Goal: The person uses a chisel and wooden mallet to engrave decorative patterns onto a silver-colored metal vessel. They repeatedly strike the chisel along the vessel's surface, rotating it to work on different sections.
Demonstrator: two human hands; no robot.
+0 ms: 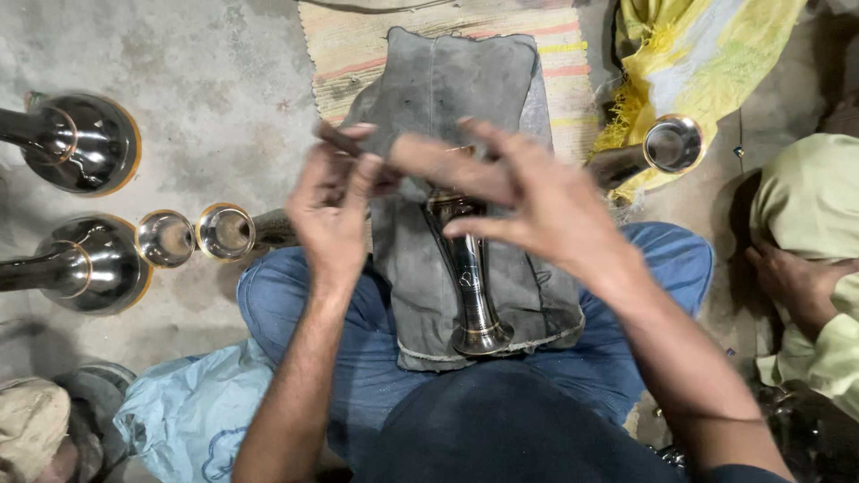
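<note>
While the person sat on the concrete floor (224, 98) with legs in blue jeans, both hands were raised over a grey padded cloth (447, 89) spread across the lap. The left hand (333, 210) had its fingers curled about the end of a small dark stick-like tool (338, 136), pinching it near the fingertips. The right hand (528, 192) was open, fingers spread and bent, gripping nothing, with the thumb reaching towards the left hand. Beneath them a polished metal horn tube (470, 277) lay on the cloth, its narrow flared end pointing towards the person's body (the upper part was hidden by the hands).

To the left on the floor stood two large shiny metal bells (85, 143), one above the other, and two smaller polished cups (165, 238) sat side by side just beside the left knee; whether anything lay in them could not be told. Another metal horn mouth (673, 145) rested on yellow fabric (707, 45) at the upper right. A pale blue plastic bag (188, 411) lay crumpled at the lower left. A co-worker's hand (792, 282) in a light green sleeve showed at the right edge.
</note>
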